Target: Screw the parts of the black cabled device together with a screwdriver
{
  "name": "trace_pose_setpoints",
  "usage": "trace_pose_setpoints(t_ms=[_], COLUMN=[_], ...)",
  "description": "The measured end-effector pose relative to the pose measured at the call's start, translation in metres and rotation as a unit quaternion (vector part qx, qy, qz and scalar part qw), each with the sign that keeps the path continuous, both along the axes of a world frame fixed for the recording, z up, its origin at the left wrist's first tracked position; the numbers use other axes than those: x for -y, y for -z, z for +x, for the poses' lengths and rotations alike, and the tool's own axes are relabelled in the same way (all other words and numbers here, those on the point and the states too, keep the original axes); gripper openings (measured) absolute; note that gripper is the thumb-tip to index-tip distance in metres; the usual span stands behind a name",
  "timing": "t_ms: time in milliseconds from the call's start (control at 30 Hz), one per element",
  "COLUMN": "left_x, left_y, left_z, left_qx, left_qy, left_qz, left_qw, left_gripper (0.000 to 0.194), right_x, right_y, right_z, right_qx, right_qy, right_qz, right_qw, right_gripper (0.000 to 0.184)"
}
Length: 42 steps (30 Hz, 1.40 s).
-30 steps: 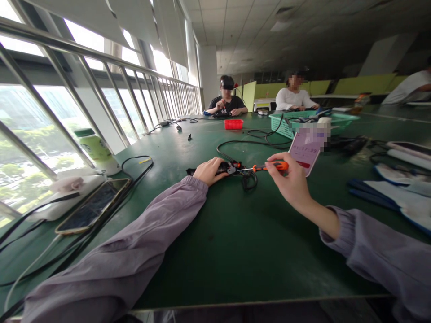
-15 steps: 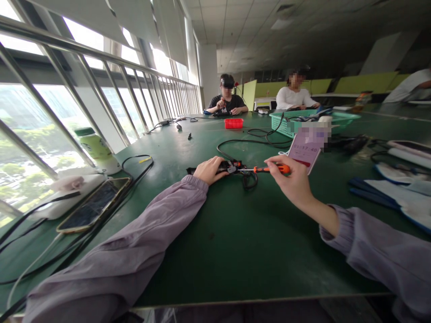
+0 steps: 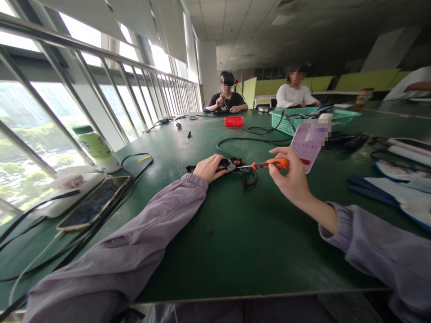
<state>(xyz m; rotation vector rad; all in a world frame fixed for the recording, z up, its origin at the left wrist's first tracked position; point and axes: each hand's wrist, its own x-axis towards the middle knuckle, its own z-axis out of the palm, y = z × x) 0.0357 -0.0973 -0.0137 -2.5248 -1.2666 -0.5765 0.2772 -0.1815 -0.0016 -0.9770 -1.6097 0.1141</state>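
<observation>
My left hand is wrapped over a long black corded device and presses it against the green table. Grey and orange-red parts show at the device's right end, beside a small loop of black cord. In my right hand is a screwdriver with an orange handle, pinched between thumb and fingers. Its thin shaft lies nearly level and points left, the tip at the device's right end. Whether the tip sits in a screw is too small to tell.
A phone showing a timer stands behind my right hand. Further back are a red tray and a green basket. A phone and bottle are at left, gloves at right. People sit across the table.
My right fingers have shifted on the screwdriver's handle, the index finger lifting and more of the orange showing. My left hand and the device stay in place.
</observation>
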Motion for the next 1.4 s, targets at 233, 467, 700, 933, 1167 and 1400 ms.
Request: trace_pose_setpoints(t_ms=[233,467,700,933,1167,1400], left_x=[-0.0018,-0.0015,-0.0009,0.0004,-0.0014,-0.001], left_y=[0.0016,0.001,0.0007,-0.0009,0.0009,0.0012], left_z=[-0.001,-0.0006,-0.0002,0.0005,-0.0003,-0.0007], left_qx=[-0.005,-0.005,-0.006,-0.007,-0.003,-0.002], left_qy=[-0.002,-0.001,-0.002,-0.003,0.001,0.005], left_qz=[0.005,0.002,-0.001,-0.002,-0.001,0.005], left_qw=[1.0,1.0,1.0,1.0,1.0,1.0], left_gripper=[0.038,0.039,0.04,0.04,0.039,0.039], right_x=[-0.0002,-0.0027,-0.005,-0.0014,0.0015,0.0011], right_y=[0.0017,0.0042,0.0074,0.0055,0.0035,0.0053], right_z=[-0.0015,-0.0021,-0.0029,-0.0048,-0.0081,-0.0086], right_qx=[-0.023,-0.062,-0.071,-0.053,-0.073,-0.076], right_qy=[-0.009,-0.034,-0.04,-0.035,-0.048,-0.061], right_qz=[-0.091,-0.08,-0.045,-0.121,-0.066,-0.063], right_qw=[0.996,0.994,0.996,0.991,0.994,0.993], right_gripper=[0.019,0.023,0.032,0.015,0.035,0.03])
